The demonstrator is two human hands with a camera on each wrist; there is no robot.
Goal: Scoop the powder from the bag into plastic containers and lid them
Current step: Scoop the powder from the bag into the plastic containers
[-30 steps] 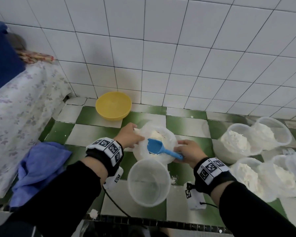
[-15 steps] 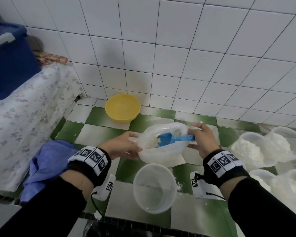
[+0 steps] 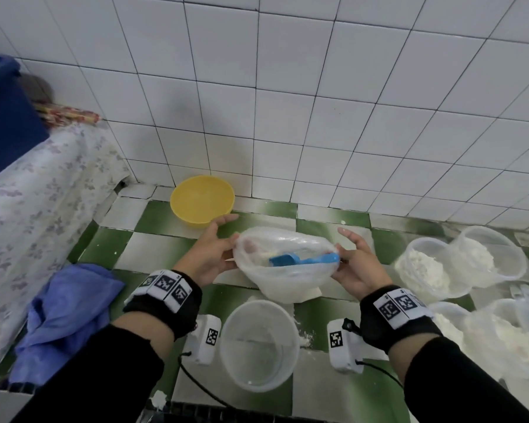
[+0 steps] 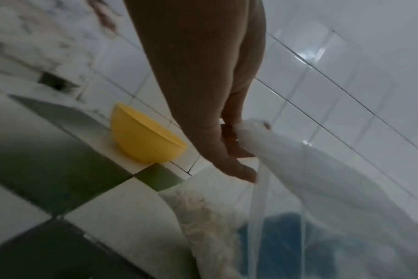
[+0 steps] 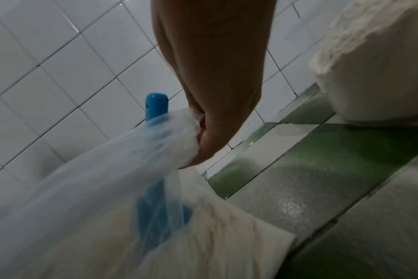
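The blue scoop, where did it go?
In the head view the blue scoop lies inside the plastic bag, held open between both hands, beyond the empty container.

both arms in black long sleeves (image 3: 83,374). left hand (image 3: 209,257) and right hand (image 3: 359,267) bare. each wrist carries a black strap with a white band (image 3: 165,283) of square black-and-white markers. under each wrist, a white camera block (image 3: 341,343) bearing one marker, with a thin black cable (image 3: 202,389) attached.

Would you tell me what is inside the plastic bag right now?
The bag holds the blue scoop and white powder. How much powder lies beneath the scoop cannot be seen through the cloudy film.
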